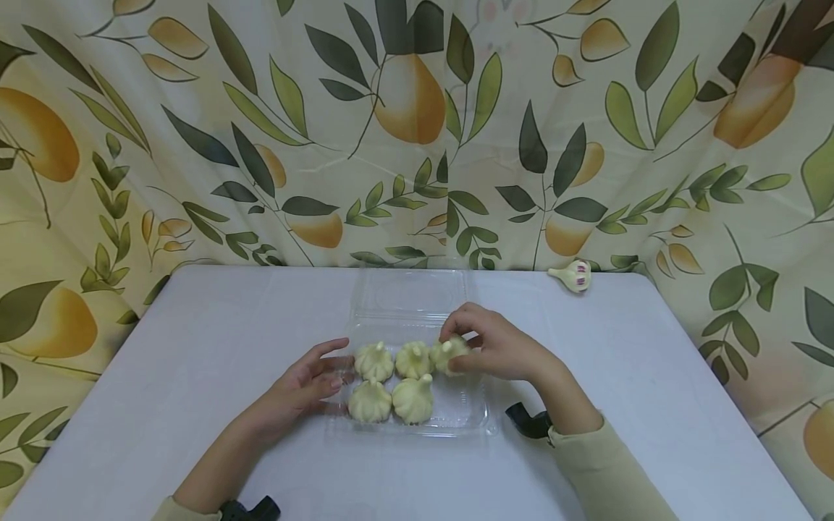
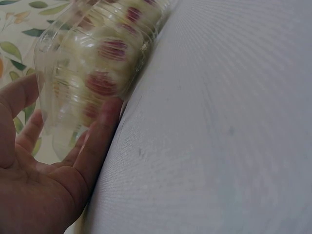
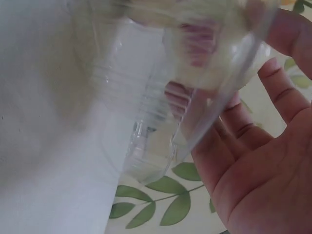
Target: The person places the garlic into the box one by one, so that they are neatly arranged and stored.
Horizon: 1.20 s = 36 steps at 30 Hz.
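A clear plastic clamshell box [image 1: 456,412] lies with its lid folded back on the table, several pale garlic bulbs [image 1: 412,400] inside. In the head view, two bulbs sit in the near row and two in the far row. My right hand [image 1: 498,346] pinches another garlic bulb [image 1: 448,354] at the far right of the box. In the right wrist view its purple-marked side shows behind the clear wall. My left hand [image 1: 302,387] rests at the box's left side, fingers spread; in the left wrist view the fingertips [image 2: 109,109] touch the plastic wall.
A single garlic bulb [image 1: 575,276] with purple marks lies at the table's far edge, right of the box lid [image 1: 410,289]. White cloth covers the table [image 1: 260,318]. A patterned curtain [image 1: 391,181] hangs behind it. Black wrist mounts sit at both wrists.
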Each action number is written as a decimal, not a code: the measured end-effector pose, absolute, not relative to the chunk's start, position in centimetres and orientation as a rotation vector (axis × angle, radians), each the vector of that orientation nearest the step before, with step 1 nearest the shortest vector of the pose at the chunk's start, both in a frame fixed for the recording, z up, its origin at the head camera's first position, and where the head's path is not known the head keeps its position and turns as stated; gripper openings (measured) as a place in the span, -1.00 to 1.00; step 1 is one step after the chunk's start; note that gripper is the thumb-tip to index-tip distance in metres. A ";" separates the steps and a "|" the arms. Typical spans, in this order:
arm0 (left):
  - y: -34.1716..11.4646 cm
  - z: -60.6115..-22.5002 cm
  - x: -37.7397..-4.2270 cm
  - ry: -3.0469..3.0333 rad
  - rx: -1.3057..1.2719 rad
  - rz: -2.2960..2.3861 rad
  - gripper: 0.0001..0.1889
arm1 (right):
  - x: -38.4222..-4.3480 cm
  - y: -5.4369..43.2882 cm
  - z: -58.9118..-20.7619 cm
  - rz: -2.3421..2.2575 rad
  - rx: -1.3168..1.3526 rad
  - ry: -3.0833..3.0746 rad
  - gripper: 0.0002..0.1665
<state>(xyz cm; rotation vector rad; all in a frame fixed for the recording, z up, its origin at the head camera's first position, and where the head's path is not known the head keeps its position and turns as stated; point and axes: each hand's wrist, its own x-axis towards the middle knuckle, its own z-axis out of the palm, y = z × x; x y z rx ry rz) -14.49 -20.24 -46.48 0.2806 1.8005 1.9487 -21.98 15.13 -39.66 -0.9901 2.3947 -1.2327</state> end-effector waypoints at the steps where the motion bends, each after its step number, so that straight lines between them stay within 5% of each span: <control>1: -20.2 -46.5 -14.5 1.800 0.280 1.949 -0.33 | -21.9 15.0 -39.7 -1.198 -1.004 2.423 -0.64; 36: -20.1 -46.3 -14.4 1.808 0.279 1.949 -0.33 | -21.5 14.2 -39.6 -0.822 -1.176 2.767 -0.71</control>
